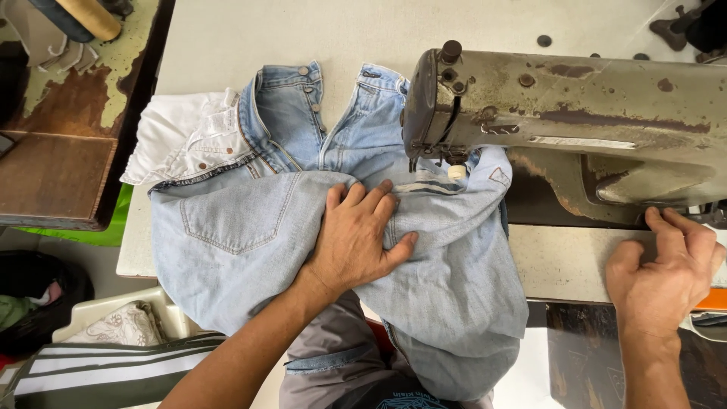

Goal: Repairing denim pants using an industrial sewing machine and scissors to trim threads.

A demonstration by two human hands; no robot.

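Note:
A pair of light blue jeans point(250, 220) lies spread on the pale sewing table point(250, 38), waistband and white pocket lining point(182, 136) turned out at the far left. My left hand point(356, 238) presses flat on the denim, fingers apart, just short of the needle area point(454, 170). An old worn grey-green sewing machine point(575, 113) stands at the right, its head over the folded hem. My right hand point(666, 269) rests at the machine's base near the right edge, fingers curled against it; what they touch is hidden.
A dark wooden bench with peeling paint point(68, 129) stands at the left. A white plastic tub with cloth point(121, 322) and a dark bag point(34, 299) sit below the table. Part of the jeans hangs over the table's front edge onto my lap.

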